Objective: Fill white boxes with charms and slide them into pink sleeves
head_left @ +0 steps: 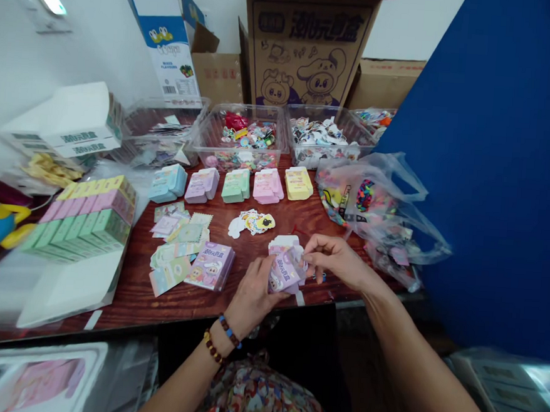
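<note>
Table (241, 254): Wood-patterned work surface. Its front edge ran close to the work; an item let slip there could have gone over that edge.

Carton (71, 292): Stood open at the left, bearing yellow, pink and green packs (82, 227). A knock to its side could have spilled the upper layers.

Tubs (238, 158): Stood along the back, clear-walled, loaded with small loose pieces. A careless reach could have mixed their contents.

Bag (374, 194): Lay beyond the right hand (335, 257), handles loose. A forearm swinging outward could have snagged a handle.

Row (236, 186): Blue, purple, green, pink and yellow groups, set apart in front of the tubs. A sleeve or wrist brushing past could have toppled one.

Cards (169, 274): Lay overlapped, well left of the hands. Picking in haste could have lifted two together.

Right hand: Thumb and fingers drawn together at the near side of the bag, against the box (285, 272). Whether they pinched anything could not be told. Excess pressure could have creased the card.

Left hand (256, 286): Gripped the box from the left and below. A slack hold could have dropped it; a tight one, bowed its walls.

Stack (208, 266): Purple, just beside the cards. The left wrist could have nudged it.

Box: Purple, tilted, between both hands near the front edge. Uneven pushing could have bent it.

Cutouts (252, 222): Lay heaped beyond the left hand. Being thin, they could have scattered.
</note>
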